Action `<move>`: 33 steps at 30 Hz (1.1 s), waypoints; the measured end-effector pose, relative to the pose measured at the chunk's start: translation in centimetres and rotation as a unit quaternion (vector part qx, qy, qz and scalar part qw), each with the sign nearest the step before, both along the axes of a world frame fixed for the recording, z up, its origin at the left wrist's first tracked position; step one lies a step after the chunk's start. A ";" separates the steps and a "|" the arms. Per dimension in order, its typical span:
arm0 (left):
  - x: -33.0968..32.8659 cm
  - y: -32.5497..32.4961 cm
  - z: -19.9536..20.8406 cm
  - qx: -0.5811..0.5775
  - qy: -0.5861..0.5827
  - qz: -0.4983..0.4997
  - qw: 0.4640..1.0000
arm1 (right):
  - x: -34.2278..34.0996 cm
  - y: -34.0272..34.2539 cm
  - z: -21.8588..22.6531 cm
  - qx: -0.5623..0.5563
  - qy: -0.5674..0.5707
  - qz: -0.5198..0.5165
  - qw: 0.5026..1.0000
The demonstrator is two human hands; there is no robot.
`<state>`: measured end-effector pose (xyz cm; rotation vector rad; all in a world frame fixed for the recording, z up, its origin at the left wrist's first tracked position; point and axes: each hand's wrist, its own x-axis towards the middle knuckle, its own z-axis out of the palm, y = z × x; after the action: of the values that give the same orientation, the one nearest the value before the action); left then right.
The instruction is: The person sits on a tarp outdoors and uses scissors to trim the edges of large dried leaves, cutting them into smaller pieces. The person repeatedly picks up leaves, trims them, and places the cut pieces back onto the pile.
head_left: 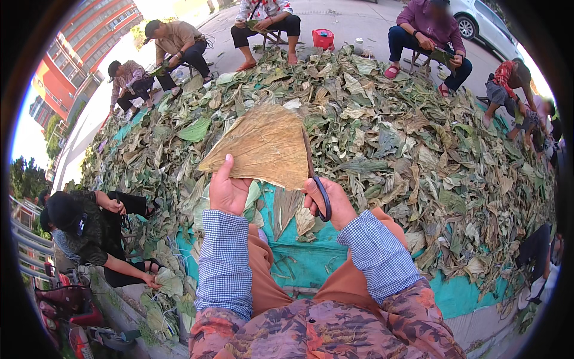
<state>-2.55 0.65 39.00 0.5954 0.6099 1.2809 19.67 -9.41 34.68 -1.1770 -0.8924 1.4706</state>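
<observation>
No packages, labels, signs or screens show anywhere here.

The leaf (263,145) is large, dry and tan-yellow, roughly fan-shaped, with fine veins across its flat face. It is held up spread open, its lower left edge pinched in the left hand (227,192). The scissors (317,179) have dark handles looped around the fingers of the right hand (329,202); their blades point up along the leaf's right edge, touching it.
</observation>
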 end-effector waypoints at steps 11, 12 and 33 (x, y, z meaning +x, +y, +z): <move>0.1 -0.5 0.6 -0.002 0.046 -0.038 0.998 | 0.5 0.2 -0.5 0.034 -0.028 -0.010 0.999; 0.1 -0.5 0.6 -0.004 0.039 -0.037 0.999 | 0.5 0.2 -0.4 0.026 -0.024 -0.012 0.999; -0.1 -0.5 0.4 0.009 0.058 -0.051 0.997 | 1.8 -0.2 0.1 0.022 -0.076 -0.024 0.997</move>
<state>-2.60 0.17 39.44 0.7101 0.6564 1.1636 21.51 -9.61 34.75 -1.2812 -0.9872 1.3292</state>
